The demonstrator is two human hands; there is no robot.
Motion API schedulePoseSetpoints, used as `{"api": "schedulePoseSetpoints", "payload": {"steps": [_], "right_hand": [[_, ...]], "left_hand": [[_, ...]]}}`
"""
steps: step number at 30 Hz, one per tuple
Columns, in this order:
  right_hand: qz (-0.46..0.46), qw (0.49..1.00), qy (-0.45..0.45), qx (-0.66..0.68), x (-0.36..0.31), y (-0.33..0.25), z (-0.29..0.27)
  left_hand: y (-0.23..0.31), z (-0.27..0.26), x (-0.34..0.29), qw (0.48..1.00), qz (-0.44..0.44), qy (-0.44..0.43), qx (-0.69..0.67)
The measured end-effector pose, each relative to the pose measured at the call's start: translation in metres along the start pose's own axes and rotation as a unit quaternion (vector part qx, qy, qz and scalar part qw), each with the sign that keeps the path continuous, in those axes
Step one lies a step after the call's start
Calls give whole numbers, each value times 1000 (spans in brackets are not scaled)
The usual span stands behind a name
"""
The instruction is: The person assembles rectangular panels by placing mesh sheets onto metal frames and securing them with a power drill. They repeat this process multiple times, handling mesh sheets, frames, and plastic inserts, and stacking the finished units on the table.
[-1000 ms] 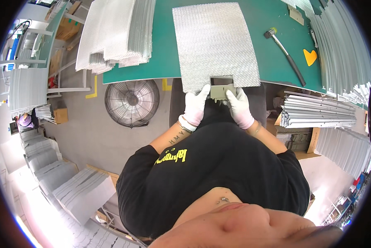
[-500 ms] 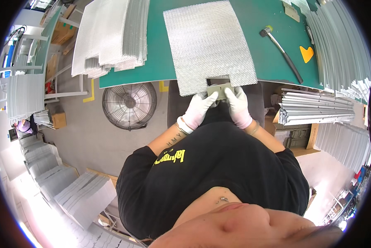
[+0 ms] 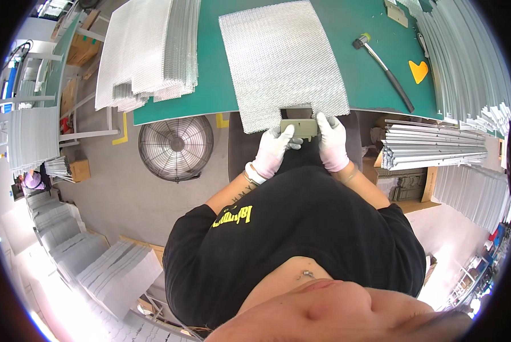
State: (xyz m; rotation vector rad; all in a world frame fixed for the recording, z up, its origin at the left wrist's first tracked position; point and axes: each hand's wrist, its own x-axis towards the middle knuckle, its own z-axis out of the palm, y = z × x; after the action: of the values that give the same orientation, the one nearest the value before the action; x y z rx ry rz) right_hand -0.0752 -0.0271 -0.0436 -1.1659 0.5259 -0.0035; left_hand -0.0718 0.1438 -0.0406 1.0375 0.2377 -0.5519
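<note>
- Presently, left hand [image 3: 274,149] and right hand [image 3: 330,139], both gloved, grip a small olive metal bracket [image 3: 299,127] between them.
- Bracket sits at the notch in the mesh sheet [image 3: 281,57], at the green table [image 3: 352,85] edge.

silver mesh sheet [image 3: 284,57], green table [image 3: 352,23], white gloves [image 3: 272,151]

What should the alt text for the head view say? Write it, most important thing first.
Two white-gloved hands, left hand and right hand, hold a small grey-green block at a notch in a metal mesh sheet on a green table. A mallet lies to the right; a floor fan stands below.
</note>
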Motion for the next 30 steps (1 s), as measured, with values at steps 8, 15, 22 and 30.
{"api": "schedulePoseSetpoints", "payload": {"steps": [8,15,22,30], "right_hand": [[40,990,-33,131,2,2,-6],[-4,999,-9,42,3,8,-2],[-27,999,7,-17,-2,5,3],[6,995,-97,15,-1,7,-9]], "left_hand": [[0,0,-3,998,-18,-10,-63],[5,1,-7,997,-19,5,-75],[-3,0,-8,997,-3,10,-74],[18,0,-10,1000,-21,-16,-5]]}}
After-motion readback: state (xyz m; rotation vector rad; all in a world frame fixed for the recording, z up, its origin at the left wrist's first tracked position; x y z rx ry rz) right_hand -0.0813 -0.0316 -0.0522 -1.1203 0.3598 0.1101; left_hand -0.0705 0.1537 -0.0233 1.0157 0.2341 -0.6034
